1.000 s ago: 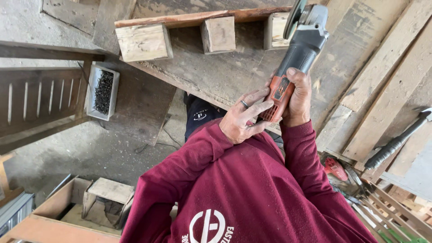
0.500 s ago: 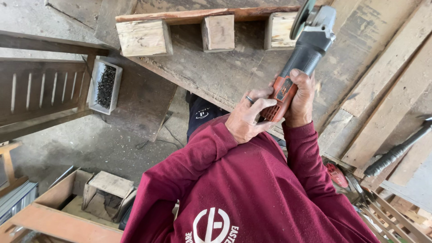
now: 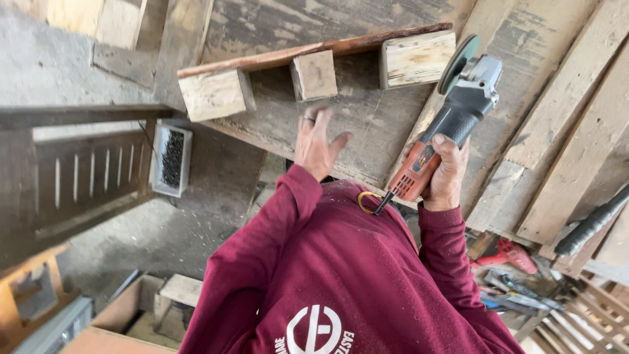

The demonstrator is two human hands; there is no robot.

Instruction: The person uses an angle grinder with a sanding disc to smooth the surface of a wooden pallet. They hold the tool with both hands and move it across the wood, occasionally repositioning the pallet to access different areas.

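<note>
Now, grinder (image 3: 452,124) in rt hand (image 3: 445,174) (left hand (image 3: 316,143) apart)

Single head-worn view, looking steeply down, close over the maroon sweatshirt (image 3: 341,275) (wearer's own), workbench (image 3: 341,124) beyond.

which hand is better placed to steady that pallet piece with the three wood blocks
Left. The left hand is open and empty, spread just below the middle block of the pallet piece. The right hand is wrapped around the angle grinder, so it looks occupied.
</note>
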